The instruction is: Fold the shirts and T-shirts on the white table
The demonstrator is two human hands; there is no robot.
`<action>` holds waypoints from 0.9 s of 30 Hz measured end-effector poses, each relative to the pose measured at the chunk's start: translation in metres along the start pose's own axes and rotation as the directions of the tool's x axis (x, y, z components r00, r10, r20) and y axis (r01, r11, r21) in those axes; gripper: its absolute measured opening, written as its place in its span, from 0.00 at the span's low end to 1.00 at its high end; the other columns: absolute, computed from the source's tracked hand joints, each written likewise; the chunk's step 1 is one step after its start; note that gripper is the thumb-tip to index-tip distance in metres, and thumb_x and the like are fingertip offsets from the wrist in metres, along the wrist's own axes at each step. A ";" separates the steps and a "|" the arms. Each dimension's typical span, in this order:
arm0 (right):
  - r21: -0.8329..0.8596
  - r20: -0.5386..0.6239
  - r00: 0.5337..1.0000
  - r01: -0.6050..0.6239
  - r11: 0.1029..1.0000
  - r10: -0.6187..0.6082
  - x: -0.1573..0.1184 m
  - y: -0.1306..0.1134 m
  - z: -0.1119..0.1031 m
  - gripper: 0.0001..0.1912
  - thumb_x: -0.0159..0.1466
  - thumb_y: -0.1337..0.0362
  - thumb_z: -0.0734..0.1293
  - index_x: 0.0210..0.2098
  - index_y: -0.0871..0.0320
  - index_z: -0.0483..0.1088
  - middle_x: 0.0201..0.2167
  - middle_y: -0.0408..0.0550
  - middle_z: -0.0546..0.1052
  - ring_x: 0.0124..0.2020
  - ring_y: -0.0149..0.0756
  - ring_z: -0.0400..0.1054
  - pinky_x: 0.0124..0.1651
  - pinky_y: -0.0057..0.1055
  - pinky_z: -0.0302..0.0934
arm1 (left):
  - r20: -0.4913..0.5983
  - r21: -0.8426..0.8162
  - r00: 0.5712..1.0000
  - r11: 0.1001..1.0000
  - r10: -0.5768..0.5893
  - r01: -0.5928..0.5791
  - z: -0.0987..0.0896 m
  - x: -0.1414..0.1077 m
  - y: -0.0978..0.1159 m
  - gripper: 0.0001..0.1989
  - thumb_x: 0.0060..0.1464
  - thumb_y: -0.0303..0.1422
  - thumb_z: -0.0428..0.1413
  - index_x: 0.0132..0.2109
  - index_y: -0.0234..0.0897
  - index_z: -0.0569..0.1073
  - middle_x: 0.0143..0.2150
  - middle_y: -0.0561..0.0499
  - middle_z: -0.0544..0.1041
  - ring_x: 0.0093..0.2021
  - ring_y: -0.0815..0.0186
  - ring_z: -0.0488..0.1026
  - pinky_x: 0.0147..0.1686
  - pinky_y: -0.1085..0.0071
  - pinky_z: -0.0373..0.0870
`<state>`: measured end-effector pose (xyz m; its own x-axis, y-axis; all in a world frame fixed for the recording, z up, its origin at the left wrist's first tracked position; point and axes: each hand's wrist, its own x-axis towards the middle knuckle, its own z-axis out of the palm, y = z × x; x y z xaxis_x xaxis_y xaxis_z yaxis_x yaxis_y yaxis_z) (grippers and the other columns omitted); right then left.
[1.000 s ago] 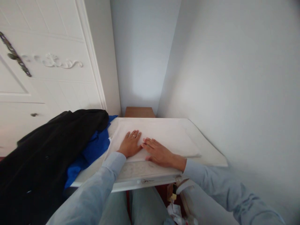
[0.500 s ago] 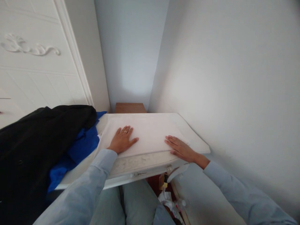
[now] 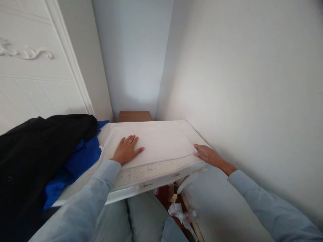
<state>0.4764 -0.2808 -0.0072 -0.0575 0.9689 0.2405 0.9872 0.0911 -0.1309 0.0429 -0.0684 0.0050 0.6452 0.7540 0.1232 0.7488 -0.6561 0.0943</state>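
A white cloth (image 3: 156, 141) lies flat on a white table (image 3: 151, 171) with a worn front edge. My left hand (image 3: 127, 150) rests palm down on the cloth's left part, fingers spread, a ring on one finger. At the cloth's front right corner is my right hand (image 3: 208, 156), its thumb and fingertips closed on the corner.
Black clothing (image 3: 47, 144) and a blue cloth (image 3: 78, 159) are heaped on the table's left side. A wooden box-like piece (image 3: 135, 116) stands behind the table. A white cabinet is at left, a wall (image 3: 239, 84) at right. Crumpled litter (image 3: 176, 210) lies on the floor below.
My right hand has slid right, from lying on the cloth to its right corner, and the fingers have closed there. My left hand stays on the cloth. The view has turned slightly right.
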 end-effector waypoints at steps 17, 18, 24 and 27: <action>0.015 -0.212 0.977 -0.035 0.999 0.038 0.011 -0.002 -0.014 0.25 0.66 0.61 0.58 0.60 0.59 0.69 0.43 0.55 0.78 0.44 0.45 0.73 0.53 0.47 0.68 | -0.033 -0.027 0.999 1.000 0.007 -0.008 0.002 0.001 -0.001 0.38 0.65 0.54 0.42 0.70 0.32 0.60 0.73 0.37 0.57 0.74 0.52 0.52 0.71 0.49 0.47; 0.028 -0.173 0.984 -0.031 0.999 0.035 0.011 -0.010 -0.012 0.27 0.65 0.61 0.59 0.63 0.58 0.65 0.45 0.55 0.78 0.46 0.45 0.73 0.54 0.46 0.67 | -0.038 -0.030 0.999 1.000 0.007 -0.008 0.002 0.001 -0.001 0.37 0.65 0.54 0.42 0.70 0.33 0.60 0.73 0.38 0.57 0.73 0.52 0.52 0.71 0.49 0.48; 0.029 -0.035 0.993 -0.114 0.993 0.115 0.021 -0.029 -0.002 0.32 0.62 0.64 0.62 0.65 0.62 0.64 0.40 0.53 0.79 0.41 0.43 0.73 0.50 0.40 0.68 | -0.024 -0.016 1.000 1.000 0.011 -0.012 0.001 0.001 0.000 0.38 0.65 0.54 0.41 0.70 0.31 0.60 0.73 0.37 0.57 0.73 0.52 0.52 0.71 0.49 0.48; 0.033 -0.090 0.995 -0.034 0.999 0.036 0.023 -0.015 0.000 0.26 0.63 0.66 0.60 0.60 0.62 0.69 0.37 0.53 0.77 0.40 0.43 0.72 0.48 0.40 0.68 | -0.008 -0.016 1.000 1.000 0.007 -0.007 -0.001 0.000 0.001 0.38 0.65 0.55 0.41 0.70 0.31 0.59 0.73 0.37 0.56 0.74 0.52 0.51 0.71 0.49 0.47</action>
<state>0.4606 -0.2602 -0.0002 -0.0079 0.9469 0.3215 0.9832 0.0660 -0.1703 0.0437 -0.0686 0.0061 0.6489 0.7494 0.1321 0.7419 -0.6616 0.1091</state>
